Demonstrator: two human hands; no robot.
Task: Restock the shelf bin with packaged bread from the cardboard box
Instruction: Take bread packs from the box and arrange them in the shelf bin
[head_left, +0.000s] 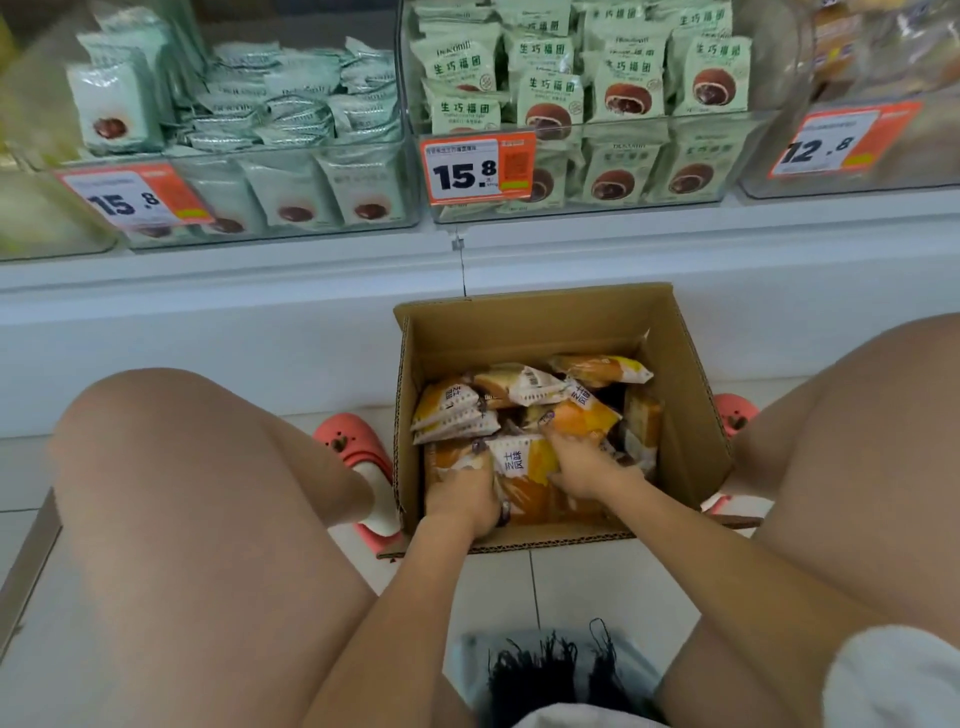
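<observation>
left hand (460, 499) gripped bread packet (519, 467) edge | right hand (579, 465) beside it, apparently grasping same packet | both inside cardboard box (691, 415)

Bright, even indoor light, soft shadows.
Wide-angle bending curves the shelf edge (311, 270); corners smear into blur, and the clear bins (597, 202) carry mild glare.

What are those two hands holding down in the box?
Both grip one orange bread packet in the cardboard box: left hand at its left edge, right hand at its right.
</observation>
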